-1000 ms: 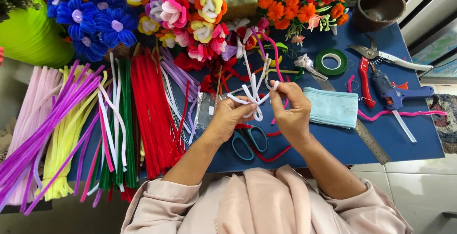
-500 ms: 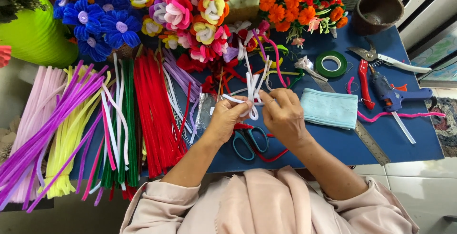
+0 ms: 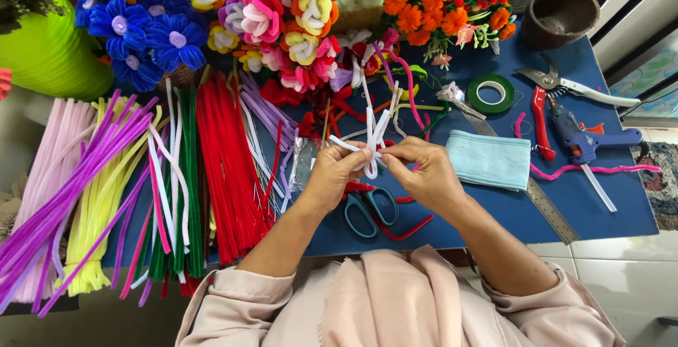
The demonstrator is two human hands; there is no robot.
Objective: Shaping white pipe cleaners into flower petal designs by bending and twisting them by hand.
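left hand (image 3: 332, 177) pinched on bundle of white fuzzy pipe cleaners (image 3: 373, 135), which sits dead centre between hands over blue table (image 3: 607, 206). stems fan toward 12 o'clock. right hand (image 3: 424, 174) clamped on same knot from 3 o'clock; both equally close.

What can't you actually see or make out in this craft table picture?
- Where the white pipe cleaners cross: covered by the fingertips of the left hand and right hand, head view.
- Scissors: blades hidden under both hands.
- Steel ruler: partly under the pale blue cloth; its marks are too small.
- Brown bowl: contents too dark to tell.
- Green vase: cut off by the left edge.
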